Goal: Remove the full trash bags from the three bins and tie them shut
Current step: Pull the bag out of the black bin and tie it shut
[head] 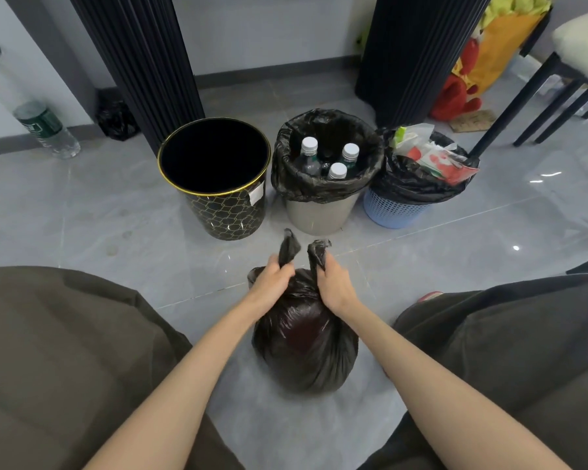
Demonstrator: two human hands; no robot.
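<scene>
The first trash bag [302, 351] sits on the floor [116, 205], near, between the person's knees; the left hand [274, 283] and right hand [335, 283] each grip one gathered ear of its mouth, fingers [283, 269] curled tight round the plastic. Best to cross the ears low and pull the knot snug against the load; the black bin [231, 212] stands emptied, while the grey bin [319, 215] and blue bin [394, 212], far right, await.

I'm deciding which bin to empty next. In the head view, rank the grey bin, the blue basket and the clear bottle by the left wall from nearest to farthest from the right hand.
From the right hand, which grips the black bag:
1. grey bin, straight ahead.
2. blue basket, ahead to the right.
3. clear bottle, far left by the wall.
</scene>
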